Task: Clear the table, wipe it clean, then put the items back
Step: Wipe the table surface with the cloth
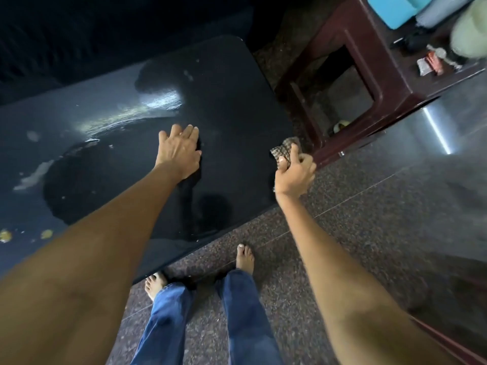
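One hand (180, 151) lies flat on the smeared black table (237, 106); the other (293, 175) grips a seemingly checked cloth (286, 150).

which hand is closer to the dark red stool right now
Right. The right hand, gripping a checked cloth, is just short of the stool leg. The left hand lies flat on the table, farther away.

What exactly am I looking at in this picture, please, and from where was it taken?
There is no machine here: a camera worn on a person's head looks down at their own arms. The left hand rests flat on a dark table, which shows wet streaks and a few crumbs. The right hand, just off the table's edge, grips a checked cloth in its fingers. Beyond stands a brown stool carrying some small items, probably those cleared off the table.
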Demonstrator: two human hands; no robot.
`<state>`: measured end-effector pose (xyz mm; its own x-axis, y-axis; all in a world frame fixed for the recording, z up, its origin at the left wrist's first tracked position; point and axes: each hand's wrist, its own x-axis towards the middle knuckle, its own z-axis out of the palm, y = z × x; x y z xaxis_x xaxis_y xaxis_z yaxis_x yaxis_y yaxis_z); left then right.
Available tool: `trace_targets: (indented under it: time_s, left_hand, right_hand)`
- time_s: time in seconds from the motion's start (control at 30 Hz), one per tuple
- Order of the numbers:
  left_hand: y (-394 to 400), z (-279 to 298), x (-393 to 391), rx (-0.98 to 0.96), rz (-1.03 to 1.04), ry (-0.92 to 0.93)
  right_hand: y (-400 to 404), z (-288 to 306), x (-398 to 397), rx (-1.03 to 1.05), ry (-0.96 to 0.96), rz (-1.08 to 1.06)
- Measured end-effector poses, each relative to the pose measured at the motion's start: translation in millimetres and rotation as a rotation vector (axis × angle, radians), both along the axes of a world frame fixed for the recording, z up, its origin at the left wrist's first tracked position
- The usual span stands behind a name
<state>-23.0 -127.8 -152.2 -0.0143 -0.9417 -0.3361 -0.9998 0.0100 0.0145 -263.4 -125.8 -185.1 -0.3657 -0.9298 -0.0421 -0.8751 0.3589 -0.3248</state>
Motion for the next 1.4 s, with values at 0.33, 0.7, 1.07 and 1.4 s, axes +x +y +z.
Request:
trace_targets:
  time_s: [0.33,0.7,1.07,1.4]
  left_hand:
    - [75,9,118,-0.011,-0.023,0.028]
    - [156,5,205,-0.052,0.222,0.125]
    - [235,8,242,-0.127,0.33,0.132]
    - [315,-14,309,-0.142,0.488,0.16]
  right_hand:
    - [104,-1,103,-0.169,0.03,1.088]
    - [199,2,236,-0.019,0.032,0.322]
    - [169,2,136,-0.084,0.042,0.63]
    - [272,-7,314,-0.031,0.03,0.381]
